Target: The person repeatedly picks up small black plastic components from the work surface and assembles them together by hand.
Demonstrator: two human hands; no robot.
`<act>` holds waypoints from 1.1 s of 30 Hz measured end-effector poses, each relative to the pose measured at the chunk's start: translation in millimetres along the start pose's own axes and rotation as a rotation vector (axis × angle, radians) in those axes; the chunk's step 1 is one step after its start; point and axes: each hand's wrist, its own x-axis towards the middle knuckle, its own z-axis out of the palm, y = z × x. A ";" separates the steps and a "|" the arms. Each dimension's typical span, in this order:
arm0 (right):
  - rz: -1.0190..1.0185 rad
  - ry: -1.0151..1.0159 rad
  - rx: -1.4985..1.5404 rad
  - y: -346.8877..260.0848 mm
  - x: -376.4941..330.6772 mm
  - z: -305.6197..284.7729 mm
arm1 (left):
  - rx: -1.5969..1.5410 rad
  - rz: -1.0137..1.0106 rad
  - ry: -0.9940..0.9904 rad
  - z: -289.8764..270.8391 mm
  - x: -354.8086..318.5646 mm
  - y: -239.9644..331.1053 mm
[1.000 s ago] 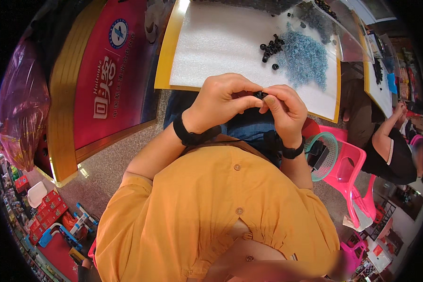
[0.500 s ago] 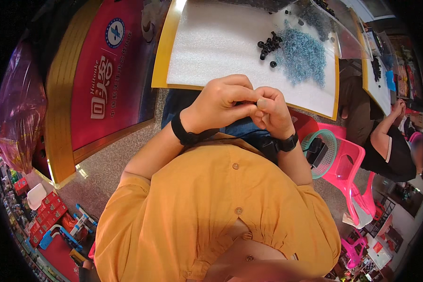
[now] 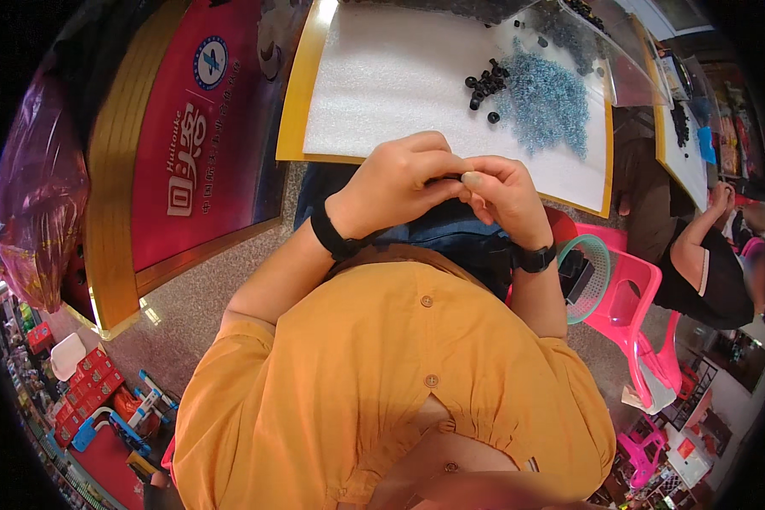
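My left hand (image 3: 397,189) and my right hand (image 3: 508,197) meet fingertip to fingertip just in front of the white-lined tray's near edge. Between the left thumb and forefinger shows a small dark piece (image 3: 447,178), mostly covered by the fingers, so its kind is hard to make out. The right thumb and forefinger pinch at its right end, with the other right fingers curled below. Beyond the hands, a cluster of black beads (image 3: 487,82) lies on the white lining, beside a wide spread of tiny blue beads (image 3: 546,106).
The yellow-edged tray (image 3: 391,93) slopes away ahead. At left stands a wooden-framed red-topped table (image 3: 166,144) beside a purple plastic bag (image 3: 36,195). A pink chair (image 3: 633,289) and a green basket (image 3: 586,276) are at right. Another person (image 3: 701,263) sits farther right.
My right hand has turned and shifted slightly right, its fingers straighter, and its wrist has moved outward. My left hand stays nearly in place, still pinching.
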 end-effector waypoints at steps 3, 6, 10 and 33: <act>-0.030 -0.089 0.363 14.2 3.8 -6.3 | -0.212 -0.145 -0.004 -7.5 5.8 10.7; -0.082 -0.125 0.467 15.1 6.7 6.4 | -0.242 -0.190 -0.034 -8.1 5.3 11.1; -0.057 -0.215 0.552 28.8 9.5 -2.7 | -0.236 -0.118 0.008 -7.4 2.6 8.6; -0.372 0.233 0.302 14.1 7.3 16.8 | -0.200 -0.166 0.086 4.1 -0.4 2.7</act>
